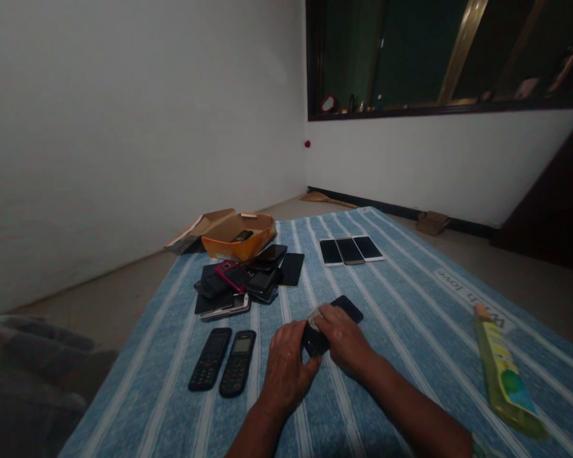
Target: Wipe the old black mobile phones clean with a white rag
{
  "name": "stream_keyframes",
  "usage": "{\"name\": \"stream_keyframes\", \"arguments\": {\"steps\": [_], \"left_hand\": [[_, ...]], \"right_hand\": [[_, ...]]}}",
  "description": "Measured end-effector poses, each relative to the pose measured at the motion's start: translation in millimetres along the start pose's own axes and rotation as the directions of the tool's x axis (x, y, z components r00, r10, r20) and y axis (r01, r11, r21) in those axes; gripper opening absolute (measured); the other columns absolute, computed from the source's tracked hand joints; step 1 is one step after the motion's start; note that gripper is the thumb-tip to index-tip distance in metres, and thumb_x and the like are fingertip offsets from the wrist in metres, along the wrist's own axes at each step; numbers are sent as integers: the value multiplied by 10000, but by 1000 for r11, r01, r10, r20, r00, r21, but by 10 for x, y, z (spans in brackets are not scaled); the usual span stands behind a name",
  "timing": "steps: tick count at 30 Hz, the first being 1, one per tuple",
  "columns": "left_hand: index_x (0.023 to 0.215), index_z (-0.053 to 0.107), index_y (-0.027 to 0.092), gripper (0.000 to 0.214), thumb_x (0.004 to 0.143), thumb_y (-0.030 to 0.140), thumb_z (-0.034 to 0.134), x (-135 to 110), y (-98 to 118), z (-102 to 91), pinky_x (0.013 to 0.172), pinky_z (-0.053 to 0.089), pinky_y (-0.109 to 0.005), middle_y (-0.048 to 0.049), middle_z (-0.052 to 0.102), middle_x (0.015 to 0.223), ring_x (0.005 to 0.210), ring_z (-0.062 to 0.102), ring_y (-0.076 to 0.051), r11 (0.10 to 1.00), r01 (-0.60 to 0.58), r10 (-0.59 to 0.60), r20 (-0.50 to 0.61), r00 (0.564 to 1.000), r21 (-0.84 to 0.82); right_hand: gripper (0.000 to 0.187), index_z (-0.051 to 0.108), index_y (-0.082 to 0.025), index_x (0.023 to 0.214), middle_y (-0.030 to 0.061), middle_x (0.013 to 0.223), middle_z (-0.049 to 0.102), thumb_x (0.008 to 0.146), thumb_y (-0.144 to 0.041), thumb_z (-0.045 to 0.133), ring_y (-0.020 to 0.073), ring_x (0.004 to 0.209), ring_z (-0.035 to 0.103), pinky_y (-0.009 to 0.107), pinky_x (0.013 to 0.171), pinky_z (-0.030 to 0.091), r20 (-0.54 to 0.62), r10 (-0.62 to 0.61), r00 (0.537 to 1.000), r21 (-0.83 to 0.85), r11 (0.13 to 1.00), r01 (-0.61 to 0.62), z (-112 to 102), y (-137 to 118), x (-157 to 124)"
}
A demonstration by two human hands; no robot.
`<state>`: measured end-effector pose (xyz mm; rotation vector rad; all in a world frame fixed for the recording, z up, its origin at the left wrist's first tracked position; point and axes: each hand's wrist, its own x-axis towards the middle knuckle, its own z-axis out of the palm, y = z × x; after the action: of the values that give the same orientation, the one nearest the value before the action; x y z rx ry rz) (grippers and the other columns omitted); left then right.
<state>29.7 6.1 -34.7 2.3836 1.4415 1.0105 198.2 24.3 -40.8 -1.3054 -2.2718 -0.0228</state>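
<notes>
A dark phone (316,344) lies on the striped cloth between my two hands. My left hand (286,356) grips its left edge, with the thumb at the near end. My right hand (341,334) is closed over a crumpled pale wipe or cloth (315,318), pressed on the phone's far part; its exact kind is unclear. Just beyond the right hand another dark phone (348,308) lies flat, partly covered by that hand. To the left, two keypad phones, one black (211,359) and one with a grey screen (239,364), lie side by side.
Several phones form a pile (241,280) before an open orange cardboard box (239,245). Three touchscreen phones (350,250) lie in a row farther back. A bottle of yellow-green liquid (506,375) lies at the right on the blue striped cloth (391,369).
</notes>
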Motion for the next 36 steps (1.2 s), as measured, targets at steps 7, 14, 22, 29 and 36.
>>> {"name": "stream_keyframes", "arguments": {"steps": [7, 14, 22, 29, 36], "left_hand": [[1181, 550, 178, 442, 755, 271, 622, -3, 15, -29, 855, 508, -454, -105, 659, 1064, 974, 613, -289, 999, -35, 35, -19, 999, 27], [1211, 515, 177, 476, 764, 284, 640, -48, -17, 69, 874, 478, -484, -126, 653, 1078, 983, 606, -308, 997, -32, 36, -51, 998, 73], [1212, 510, 129, 551, 715, 253, 713, -71, 78, 158, 816, 499, -455, -123, 650, 1016, 931, 602, -310, 970, 55, -23, -137, 990, 236], [1268, 471, 119, 641, 713, 280, 750, -100, 186, 236, 800, 496, -445, -110, 638, 960, 884, 587, -298, 933, 66, -17, -140, 990, 354], [1276, 494, 111, 714, 660, 343, 772, -307, 220, 595, 842, 498, -482, -144, 633, 1009, 926, 586, -333, 895, -78, 140, -110, 984, 440]], "right_hand": [[310, 672, -166, 1039, 115, 1048, 649, 886, -51, 428, 243, 998, 572, 345, 885, 452, -109, 231, 967, -94, 966, -241, -58, 401, 55], [289, 645, -175, 1098, 114, 1146, 630, 872, -69, 498, 259, 1151, 521, 401, 1001, 409, -134, 113, 985, -8, 993, -115, 100, 48, 12], [310, 639, -166, 1056, 113, 1070, 638, 851, -34, 448, 248, 1015, 564, 383, 910, 447, -217, 208, 954, 28, 978, -207, 72, 236, 18], [340, 656, -178, 1021, 117, 1009, 637, 834, -22, 418, 231, 923, 602, 310, 804, 498, -266, 300, 916, 55, 954, -296, 205, 391, 84], [458, 688, -165, 1078, 130, 1160, 643, 818, -3, 348, 207, 1079, 606, 320, 938, 492, -256, 289, 922, 295, 932, -211, 302, 375, 162]]}}
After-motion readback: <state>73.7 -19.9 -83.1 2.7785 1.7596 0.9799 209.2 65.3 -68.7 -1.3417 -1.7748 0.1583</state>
